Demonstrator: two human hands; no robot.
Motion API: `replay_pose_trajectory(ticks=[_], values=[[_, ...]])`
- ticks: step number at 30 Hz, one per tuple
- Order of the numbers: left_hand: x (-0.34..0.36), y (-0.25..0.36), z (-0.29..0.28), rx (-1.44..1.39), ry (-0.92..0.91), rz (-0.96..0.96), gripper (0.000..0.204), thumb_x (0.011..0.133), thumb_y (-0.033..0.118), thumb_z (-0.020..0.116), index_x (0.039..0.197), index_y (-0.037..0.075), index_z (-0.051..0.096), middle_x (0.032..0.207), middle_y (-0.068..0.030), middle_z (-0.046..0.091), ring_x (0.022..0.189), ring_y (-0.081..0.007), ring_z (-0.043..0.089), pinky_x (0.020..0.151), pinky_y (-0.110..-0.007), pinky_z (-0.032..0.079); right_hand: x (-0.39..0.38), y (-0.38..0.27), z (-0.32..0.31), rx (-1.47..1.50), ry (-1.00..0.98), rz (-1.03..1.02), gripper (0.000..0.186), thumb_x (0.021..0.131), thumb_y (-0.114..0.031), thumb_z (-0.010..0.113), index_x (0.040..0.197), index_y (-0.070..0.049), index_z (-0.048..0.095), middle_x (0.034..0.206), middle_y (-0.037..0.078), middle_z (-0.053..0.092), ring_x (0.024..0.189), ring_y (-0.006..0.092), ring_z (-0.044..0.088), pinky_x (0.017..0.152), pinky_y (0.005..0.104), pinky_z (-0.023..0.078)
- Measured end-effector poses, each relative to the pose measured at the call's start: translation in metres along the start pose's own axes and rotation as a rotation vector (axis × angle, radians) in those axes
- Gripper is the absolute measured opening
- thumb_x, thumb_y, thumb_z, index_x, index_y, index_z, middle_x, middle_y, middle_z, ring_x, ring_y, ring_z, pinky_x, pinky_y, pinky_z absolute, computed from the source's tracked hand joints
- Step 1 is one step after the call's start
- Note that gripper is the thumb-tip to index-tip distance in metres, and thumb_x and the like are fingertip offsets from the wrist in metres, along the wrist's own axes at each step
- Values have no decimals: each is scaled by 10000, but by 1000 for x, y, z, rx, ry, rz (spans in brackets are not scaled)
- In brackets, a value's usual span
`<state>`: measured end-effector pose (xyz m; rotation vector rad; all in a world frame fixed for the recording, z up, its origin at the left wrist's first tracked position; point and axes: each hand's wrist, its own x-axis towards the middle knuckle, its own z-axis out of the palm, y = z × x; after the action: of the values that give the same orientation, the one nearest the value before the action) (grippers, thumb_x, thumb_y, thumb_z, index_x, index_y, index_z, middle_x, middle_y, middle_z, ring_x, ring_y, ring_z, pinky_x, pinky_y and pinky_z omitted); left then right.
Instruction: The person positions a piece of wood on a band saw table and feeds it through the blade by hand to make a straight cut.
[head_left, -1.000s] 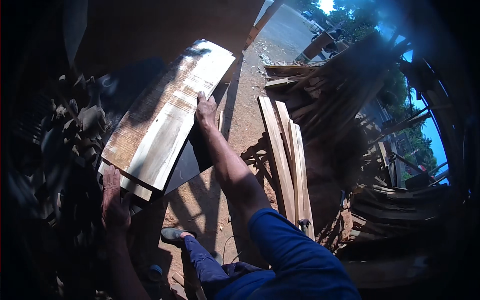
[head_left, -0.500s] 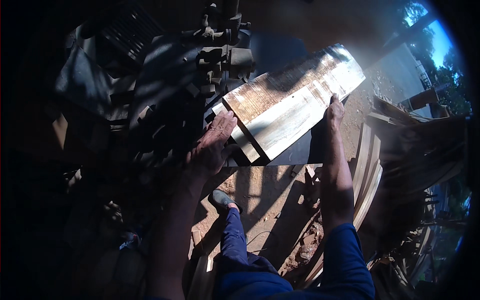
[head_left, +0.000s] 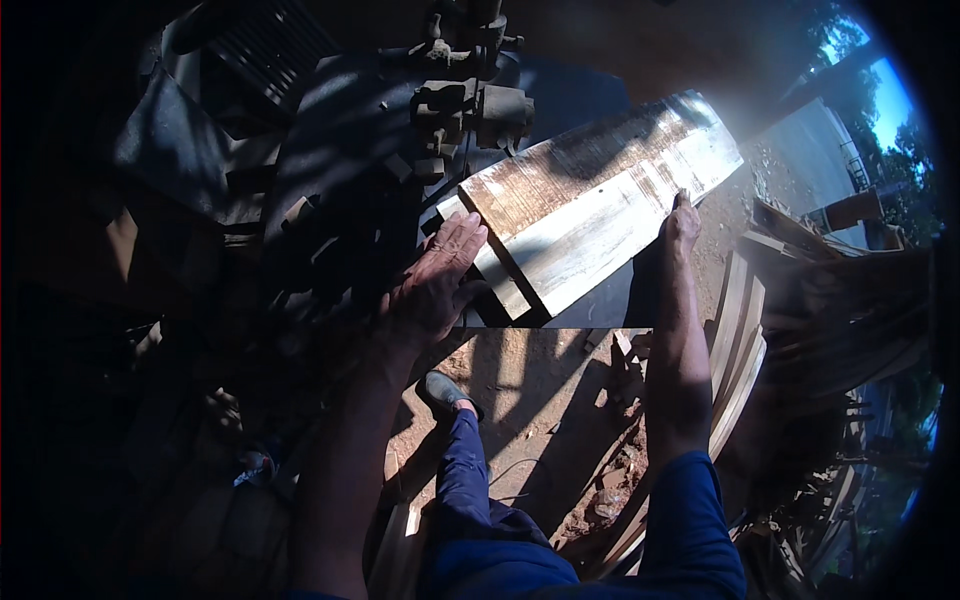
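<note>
Two stacked rough wooden boards (head_left: 610, 200), the upper one sunlit and streaked brown and pale, lie slanted over a dark flat machine table (head_left: 340, 130). My left hand (head_left: 440, 270) grips their near left end, fingers together and reaching over the top. On the long right-hand edge, toward the far end, my right hand (head_left: 682, 222) holds the boards, its thumb side up and the other fingers mostly hidden. Just beyond the boards' left end stands a dusty cast-metal machine fitting (head_left: 470, 110), partly in shadow.
Long planks (head_left: 732, 330) lean at my right, with piles of scrap wood (head_left: 835, 470) beyond. A slatted metal piece (head_left: 260, 65) sits back left in shade. Below are dirt ground (head_left: 530, 400) and my shoe (head_left: 440, 395). A road and trees appear at upper right.
Since a second ago my view has swung left, bringing the machine fitting into sight. The boards now sit more crosswise in the picture, both hands still on them.
</note>
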<state>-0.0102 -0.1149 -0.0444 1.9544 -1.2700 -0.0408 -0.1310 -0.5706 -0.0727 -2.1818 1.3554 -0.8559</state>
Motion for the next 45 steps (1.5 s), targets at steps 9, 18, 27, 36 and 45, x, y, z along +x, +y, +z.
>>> replay_pose_trajectory(ticks=[9, 18, 27, 36, 45], values=[[-2, 0, -8, 9, -18, -24, 669, 853, 150, 707, 1457, 47, 437, 1520, -180, 408, 1443, -354, 332, 1177, -427, 321, 7, 11, 13, -70, 23, -58, 578, 1023, -483, 411, 1107, 28, 668, 979, 324, 643, 1001, 458, 605, 860, 491, 440], [-3, -4, -4, 41, -10, 5, 629, 907, 257, 653, 1455, 39, 435, 1523, -190, 398, 1448, -354, 323, 1178, -427, 314, 11, 29, 20, -175, 52, -273, 471, 1049, -381, 380, 1114, -5, 657, 860, 294, 633, 868, 460, 594, 770, 532, 430], [-1, -2, 1, -23, -19, -23, 653, 876, 180, 690, 1460, 46, 430, 1531, -168, 398, 1461, -323, 308, 1185, -419, 306, 18, 31, 21, -282, 59, -299, 451, 1047, -354, 380, 1127, -3, 653, 867, 291, 641, 866, 455, 604, 766, 529, 440], [-3, 1, -8, 22, -33, -53, 627, 898, 201, 665, 1459, 44, 431, 1540, -163, 386, 1463, -321, 303, 1191, -408, 295, 19, 25, 25, -309, 45, -325, 432, 1045, -327, 381, 1139, -1, 648, 874, 288, 648, 865, 450, 614, 761, 527, 450], [-5, 3, -18, 77, -34, -43, 628, 892, 209, 665, 1451, 33, 440, 1528, -176, 398, 1459, -332, 308, 1184, -421, 299, 14, 24, 26, -317, 43, -337, 414, 1043, -301, 382, 1152, 1, 643, 881, 284, 655, 863, 445, 624, 757, 524, 461]])
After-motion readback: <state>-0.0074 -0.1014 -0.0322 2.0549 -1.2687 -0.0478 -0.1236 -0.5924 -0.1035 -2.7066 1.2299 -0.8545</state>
